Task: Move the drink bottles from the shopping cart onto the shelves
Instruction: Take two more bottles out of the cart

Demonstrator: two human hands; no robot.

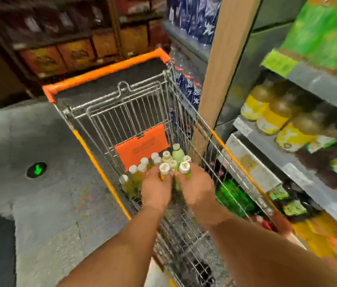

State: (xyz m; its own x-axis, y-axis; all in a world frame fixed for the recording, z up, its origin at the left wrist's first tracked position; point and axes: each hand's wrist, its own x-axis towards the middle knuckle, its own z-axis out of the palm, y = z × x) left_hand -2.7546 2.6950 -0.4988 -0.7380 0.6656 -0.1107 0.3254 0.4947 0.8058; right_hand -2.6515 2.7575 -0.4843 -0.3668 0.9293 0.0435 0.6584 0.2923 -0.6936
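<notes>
A wire shopping cart (122,106) with orange trim stands in front of me. Several white-capped yellow-green drink bottles (136,172) stand upright in its far end. My left hand (156,189) grips one bottle (164,169) just below its cap. Beside it, my right hand (196,189) grips another bottle (184,168), a green one, the same way. Both hands are inside the cart basket. The shelves (300,160) are to the right.
The right-hand shelves hold yellow-labelled bottles (275,119), green packs (328,34) above and green bottles (233,195) low down. A wooden post (221,65) stands beside the cart. Blue-labelled bottles (188,83) sit behind it. Grey floor (39,193) lies to the left.
</notes>
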